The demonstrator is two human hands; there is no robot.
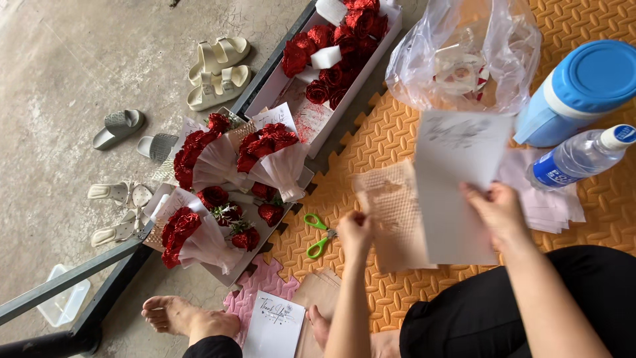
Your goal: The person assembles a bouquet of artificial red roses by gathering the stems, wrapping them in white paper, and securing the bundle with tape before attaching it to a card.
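Gripping beige mesh sheet [392, 212], left hand [354, 233]; right hand [497, 212] pinching blurred white paper [457, 185].

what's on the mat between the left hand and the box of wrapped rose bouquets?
In the head view, green-handled scissors lie on the orange mat between the left hand and the box of bouquets; otherwise bare mat.

**Paper, Foil and Foam: Surfaces Noted**

A matt white paper sheet [457, 192] was gripped by the right hand [498, 212], and a beige netted wrap [392, 215], coarse in weave, by the left hand [355, 233]. The orange foam mat [381, 142] was embossed with a rough pattern. The red roses [336, 46] appeared glossy, like foil. Thin, shiny clear plastic formed the bag [464, 56]. The scissors [320, 234] showed smooth green plastic handles. The floor [79, 59] was dull, rough concrete.
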